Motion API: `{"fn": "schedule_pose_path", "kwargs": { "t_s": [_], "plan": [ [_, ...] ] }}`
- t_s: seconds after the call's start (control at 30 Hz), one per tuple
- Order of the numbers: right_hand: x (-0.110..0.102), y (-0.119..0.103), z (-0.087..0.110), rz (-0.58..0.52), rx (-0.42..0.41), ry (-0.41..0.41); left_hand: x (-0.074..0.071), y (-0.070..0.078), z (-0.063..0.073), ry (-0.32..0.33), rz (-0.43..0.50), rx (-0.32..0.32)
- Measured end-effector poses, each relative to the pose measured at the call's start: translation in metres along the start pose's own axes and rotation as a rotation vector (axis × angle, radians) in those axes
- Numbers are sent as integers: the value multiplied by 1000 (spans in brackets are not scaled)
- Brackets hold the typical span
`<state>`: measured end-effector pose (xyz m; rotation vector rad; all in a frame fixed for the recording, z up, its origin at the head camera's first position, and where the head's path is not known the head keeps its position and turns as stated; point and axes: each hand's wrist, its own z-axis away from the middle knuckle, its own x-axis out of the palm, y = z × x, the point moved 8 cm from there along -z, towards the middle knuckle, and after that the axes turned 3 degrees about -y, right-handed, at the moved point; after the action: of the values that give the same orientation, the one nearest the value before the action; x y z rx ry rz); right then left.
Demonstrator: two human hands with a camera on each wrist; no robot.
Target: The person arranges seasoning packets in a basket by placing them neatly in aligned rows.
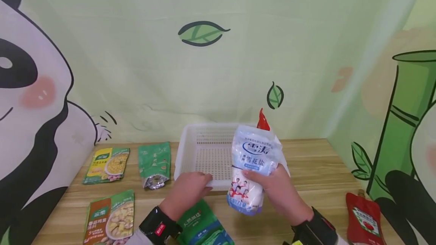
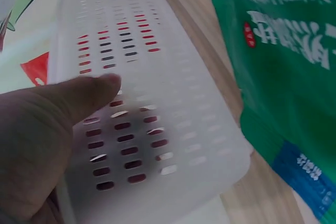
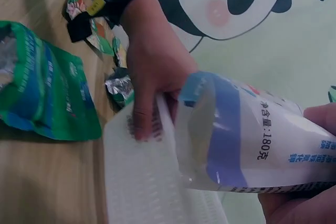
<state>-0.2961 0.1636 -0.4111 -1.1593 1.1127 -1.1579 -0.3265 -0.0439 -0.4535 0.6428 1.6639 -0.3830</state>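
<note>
My right hand [image 1: 281, 190] holds a white and blue salt bag [image 1: 253, 162] upright over the right part of a white plastic basket [image 1: 184, 150]. Its thumb lies across the bag's front, and the bag hides part of the basket. My left hand [image 1: 189, 192] pinches the basket's front wall near the left corner. In the left wrist view the thumb presses the outside of the slotted wall [image 2: 173, 93], with red showing through the slots. Below the left hand lies a green salt bag [image 1: 204, 226], partly covered by the wrist.
A red tip [image 1: 262, 121] sticks up behind the salt bag at the basket's back right. On the left lie a yellow-green packet [image 1: 106, 165], a green pouch [image 1: 154, 162] and a brown-green packet [image 1: 110, 216]. A red spouted pouch [image 1: 364, 216] is at the far right.
</note>
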Motion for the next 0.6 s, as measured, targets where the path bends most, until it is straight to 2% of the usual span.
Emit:
{"fn": "schedule_pose_path", "kwargs": {
  "t_s": [0.27, 0.43, 0.6],
  "plan": [
    [11, -14, -41, -13, -12, -123, 2, -4, -1, -13, -25, -35],
    [14, -21, -62, 83, 1, -94, 2, -3, -2, -20, -29, -31],
    [13, -23, -79, 186, 63, -39, 2, -1, -2, 3, -27, -18]
  ]
}}
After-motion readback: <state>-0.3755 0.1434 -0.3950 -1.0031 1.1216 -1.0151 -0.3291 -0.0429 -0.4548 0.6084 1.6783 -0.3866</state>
